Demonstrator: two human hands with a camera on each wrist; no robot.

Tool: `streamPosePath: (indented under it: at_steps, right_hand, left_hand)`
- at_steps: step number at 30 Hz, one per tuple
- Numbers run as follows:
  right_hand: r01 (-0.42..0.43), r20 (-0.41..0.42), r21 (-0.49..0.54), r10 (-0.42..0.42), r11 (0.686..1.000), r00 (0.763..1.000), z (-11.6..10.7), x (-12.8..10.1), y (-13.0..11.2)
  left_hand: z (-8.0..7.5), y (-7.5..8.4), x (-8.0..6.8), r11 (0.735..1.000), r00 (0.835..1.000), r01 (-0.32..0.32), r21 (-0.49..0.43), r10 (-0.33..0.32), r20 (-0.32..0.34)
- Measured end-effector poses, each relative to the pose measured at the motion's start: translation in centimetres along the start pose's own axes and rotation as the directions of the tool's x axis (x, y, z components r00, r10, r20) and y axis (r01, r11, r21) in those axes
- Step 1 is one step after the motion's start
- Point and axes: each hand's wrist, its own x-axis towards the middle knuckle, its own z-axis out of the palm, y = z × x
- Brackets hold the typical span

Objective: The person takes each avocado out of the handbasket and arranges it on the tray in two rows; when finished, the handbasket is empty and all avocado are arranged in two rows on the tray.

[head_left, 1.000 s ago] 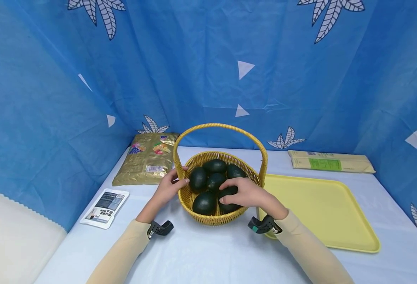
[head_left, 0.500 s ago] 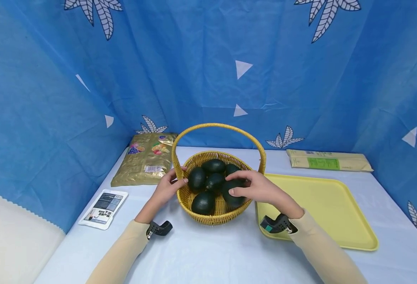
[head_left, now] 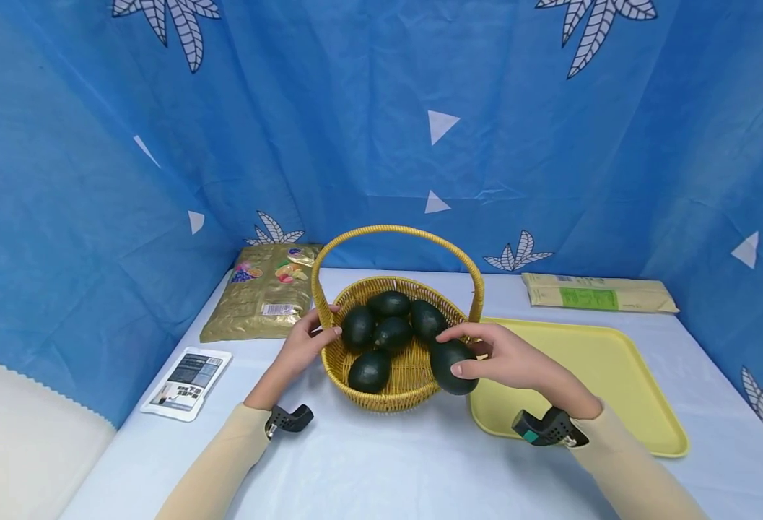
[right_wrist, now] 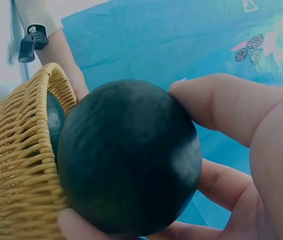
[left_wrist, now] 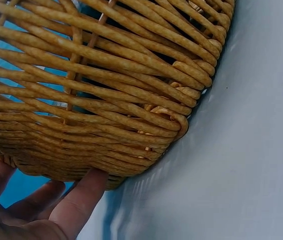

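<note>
The right hand [head_left: 507, 357] gripped 1 dark-green fruit [head_left: 447, 367] between thumb and fingers, the left hand [head_left: 304, 343] held the basket [head_left: 381, 401] to its right, and a loosened pinch could have dropped the fruit.

Basket [head_left: 387, 401] before me on tabletop [head_left: 381, 466], 5 avocados [head_left: 393, 334] in; another avocado [head_left: 449, 361] in my R grip [head_left: 507, 354]; tray [head_left: 576, 383] R, packet [head_left: 598, 295] behind; bag [head_left: 260, 292] L, pouch [head_left: 186, 383] nearer.
</note>
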Motion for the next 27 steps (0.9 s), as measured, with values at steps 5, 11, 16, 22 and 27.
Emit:
streamPosePath:
  at_steps: [5,11,16,22,27]
  right_hand:
    - [0.007,0.033,0.089,-0.010,0.996,0.999,-0.6,-1.7,0.4]
    - [0.030,0.039,0.136,-0.035,0.990,0.999,-1.8,-3.6,0.8]
    - [0.017,0.009,0.162,-0.019,0.987,1.000,-3.1,-4.7,1.6]
    - [-0.054,-0.079,0.128,0.064,0.990,0.995,-4.4,-4.8,2.8]
    - [-0.116,-0.118,0.123,0.131,0.986,0.984,-5.0,-4.3,3.9]
  left_hand:
    - [0.0,0.1,-0.1,1.000,1.000,0.017,-0.005,-0.017,-0.002]
    - [-0.1,0.0,-0.1,1.000,1.000,0.016,-0.003,-0.016,0.007]
    - [-0.1,-0.2,0.1,1.000,1.000,0.011,-0.017,-0.011,0.019]
    - [-0.2,-0.1,0.0,1.000,1.000,0.013,-0.024,-0.012,0.015]
    - [-0.1,0.0,-0.1,0.999,1.000,0.020,-0.032,-0.019,0.019]
